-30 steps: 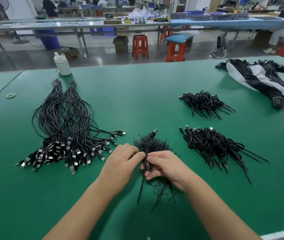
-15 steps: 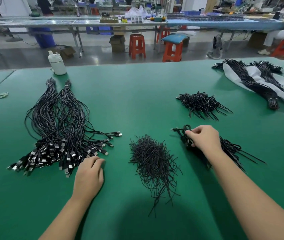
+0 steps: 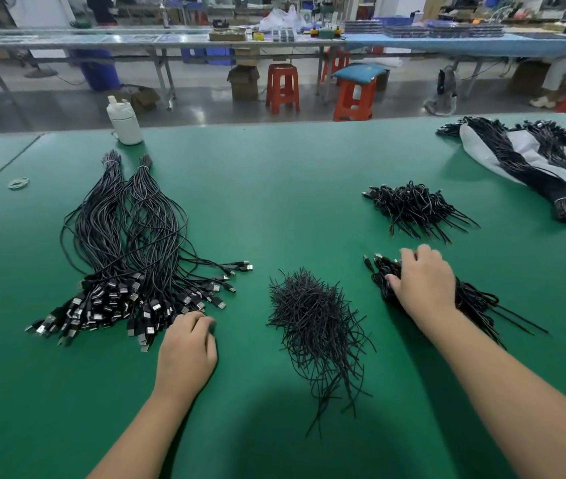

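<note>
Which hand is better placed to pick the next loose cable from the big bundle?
Left, probably. The left hand is at the plug ends of the big cable bundle; the right hand rests on the tied cables, past the tie pile.

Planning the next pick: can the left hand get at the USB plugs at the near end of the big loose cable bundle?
Probably yes. The left hand already sits beside the nearest USB plugs, fingers curled at their edge, and nothing lies between them on the green mat.
</note>
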Tool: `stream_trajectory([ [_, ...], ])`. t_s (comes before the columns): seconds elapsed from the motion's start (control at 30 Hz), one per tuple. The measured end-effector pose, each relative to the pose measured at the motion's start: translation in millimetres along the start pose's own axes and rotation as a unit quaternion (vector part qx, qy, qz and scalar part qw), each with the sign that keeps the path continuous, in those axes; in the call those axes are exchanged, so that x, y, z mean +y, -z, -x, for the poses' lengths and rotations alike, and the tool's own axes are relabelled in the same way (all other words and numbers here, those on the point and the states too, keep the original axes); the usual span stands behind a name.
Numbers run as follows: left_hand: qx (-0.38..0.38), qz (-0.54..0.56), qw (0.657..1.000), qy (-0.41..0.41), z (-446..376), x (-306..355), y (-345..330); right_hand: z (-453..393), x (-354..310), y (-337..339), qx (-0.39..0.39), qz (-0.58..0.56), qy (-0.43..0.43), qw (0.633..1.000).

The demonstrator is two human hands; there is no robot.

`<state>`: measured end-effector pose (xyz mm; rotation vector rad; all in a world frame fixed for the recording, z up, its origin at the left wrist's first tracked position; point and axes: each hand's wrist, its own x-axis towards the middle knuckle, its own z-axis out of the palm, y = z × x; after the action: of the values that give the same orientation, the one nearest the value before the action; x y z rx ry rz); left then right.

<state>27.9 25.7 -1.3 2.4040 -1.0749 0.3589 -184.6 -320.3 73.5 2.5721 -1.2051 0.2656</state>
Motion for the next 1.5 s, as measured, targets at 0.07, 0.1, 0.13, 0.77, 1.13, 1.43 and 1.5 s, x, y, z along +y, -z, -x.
stream_trajectory([
  [0.07, 0.0, -0.005, 1.0, 0.0, -0.1, -1.1, -1.2, 11.3, -15.1, -9.2, -0.003, -0.126, 0.037, 0.991],
  [0.1, 0.001, -0.008, 1.0, -0.002, 0.0, -1.5, -1.5, 18.6, -23.1, -14.8, -0.027, -0.181, 0.038, 0.982],
  [0.13, 0.002, -0.013, 1.0, -0.005, 0.4, -1.9, -1.6, 26.7, -30.2, -21.0, -0.052, -0.227, 0.03, 0.972],
  [0.77, 0.008, -0.067, 0.996, -0.052, -32.0, 9.2, -2.3, 67.4, -46.5, -57.4, -0.043, -0.452, -0.07, 0.888],
  [1.13, -0.236, -0.119, 0.961, 0.081, -167.3, -16.7, -23.8, 67.1, -47.0, -57.1, -0.047, -0.456, -0.069, 0.886],
  [1.43, -0.174, -0.115, 0.976, 0.061, -153.7, -24.0, -20.8, 67.6, -46.8, -57.7, -0.045, -0.45, -0.061, 0.89],
  [1.5, -0.18, -0.09, 0.978, 0.05, -145.4, -28.7, -10.4, 67.6, -46.7, -58.5, -0.045, -0.448, -0.06, 0.891],
])
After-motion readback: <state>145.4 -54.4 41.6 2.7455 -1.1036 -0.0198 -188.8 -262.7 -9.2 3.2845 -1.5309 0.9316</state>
